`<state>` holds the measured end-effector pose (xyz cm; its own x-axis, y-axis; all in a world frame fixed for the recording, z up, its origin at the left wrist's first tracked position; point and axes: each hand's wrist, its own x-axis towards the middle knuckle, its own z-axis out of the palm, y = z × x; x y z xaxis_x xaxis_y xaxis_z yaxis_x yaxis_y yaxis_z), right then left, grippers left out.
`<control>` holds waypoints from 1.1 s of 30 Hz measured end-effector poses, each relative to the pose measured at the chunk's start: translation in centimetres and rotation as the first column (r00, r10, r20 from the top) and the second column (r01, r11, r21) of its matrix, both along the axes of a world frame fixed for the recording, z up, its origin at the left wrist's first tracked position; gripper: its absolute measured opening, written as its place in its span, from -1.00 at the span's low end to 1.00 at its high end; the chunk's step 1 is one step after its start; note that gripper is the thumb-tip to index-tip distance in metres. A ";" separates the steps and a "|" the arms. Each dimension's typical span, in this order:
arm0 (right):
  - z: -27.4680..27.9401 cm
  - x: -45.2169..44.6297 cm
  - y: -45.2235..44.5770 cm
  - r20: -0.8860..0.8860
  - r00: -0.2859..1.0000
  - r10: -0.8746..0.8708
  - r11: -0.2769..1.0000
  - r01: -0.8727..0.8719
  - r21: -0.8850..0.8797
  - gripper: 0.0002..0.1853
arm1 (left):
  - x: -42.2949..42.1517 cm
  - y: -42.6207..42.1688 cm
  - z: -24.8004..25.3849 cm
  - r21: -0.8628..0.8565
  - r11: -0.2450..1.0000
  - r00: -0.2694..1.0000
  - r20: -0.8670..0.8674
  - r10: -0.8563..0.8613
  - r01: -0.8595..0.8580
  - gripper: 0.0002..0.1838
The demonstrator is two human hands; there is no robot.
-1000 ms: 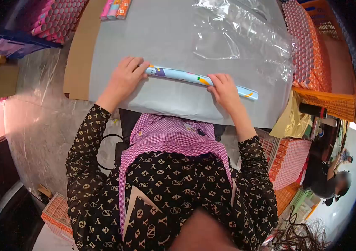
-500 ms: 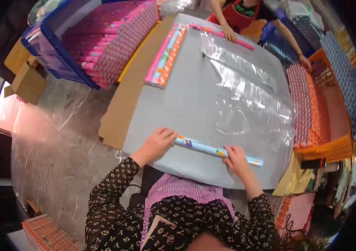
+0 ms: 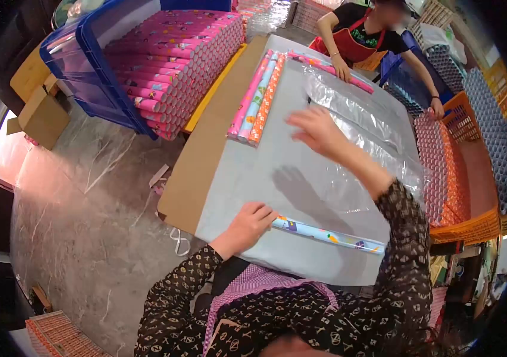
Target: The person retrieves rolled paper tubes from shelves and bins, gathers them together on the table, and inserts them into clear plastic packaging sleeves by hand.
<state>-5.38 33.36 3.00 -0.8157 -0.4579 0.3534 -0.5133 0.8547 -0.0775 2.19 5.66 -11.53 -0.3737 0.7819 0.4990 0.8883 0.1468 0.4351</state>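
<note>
Your left hand (image 3: 251, 228) lies palm down over the left end of a light blue printed roll (image 3: 331, 237), fingers bent across it; whether they grip it or only press it down is unclear. From that hand the roll runs to the right along the near part of the grey tabletop (image 3: 247, 178), its far end just beside your right sleeve (image 3: 405, 229). Your right hand (image 3: 317, 132) is empty, fingers stretched out, raised above the tabletop and well apart from the roll, with its shadow (image 3: 292, 181) below it.

The roll looks straight and glossy, so it is probably light and fairly stiff, but smooth enough to slide or roll under your palm. Its ends seem the likeliest parts to dent or crease. A gentle hold around the body, one hand toward each end, should keep it steady; a hard squeeze could flatten it.

Just beyond your right hand and to its right lies crinkled clear plastic film (image 3: 378, 140). Beyond it to the left, three rolls (image 3: 260, 95), pink, blue and orange, lie side by side. Farther past it, a co-worker's hand (image 3: 341, 67) rests on a pink roll (image 3: 362, 85).
</note>
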 end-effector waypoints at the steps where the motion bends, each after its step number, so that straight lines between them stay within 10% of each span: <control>1: 0.6 -3.4 -1.3 -0.031 0.999 0.033 0.999 -0.033 -0.001 -0.56 | -0.1 0.0 -0.1 0.013 1.000 1.000 -0.006 0.002 -0.002 -0.57; 12: -1.3 -30.3 -15.4 -0.071 0.993 -0.091 0.970 0.073 -0.231 -0.56 | -0.9 -0.2 -1.2 0.055 0.998 0.999 0.034 -0.034 0.032 -0.57; 27: -3.8 -34.9 -17.0 -0.283 0.950 -0.134 0.970 0.068 -0.232 -0.77 | -1.1 -0.3 -1.1 0.020 0.999 0.999 0.002 -0.039 0.039 -0.54; 33: -2.2 -32.3 -14.8 -0.040 0.998 -0.054 0.980 0.046 -0.195 -0.71 | -1.2 -0.3 -1.2 0.071 0.997 1.000 0.009 -0.026 0.025 -0.61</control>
<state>-37.72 18.58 0.84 -0.8170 -0.3360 0.4686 -0.4770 0.8503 -0.2221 1.01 5.32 -12.69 -0.3591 0.7542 0.5497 0.8872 0.0929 0.4520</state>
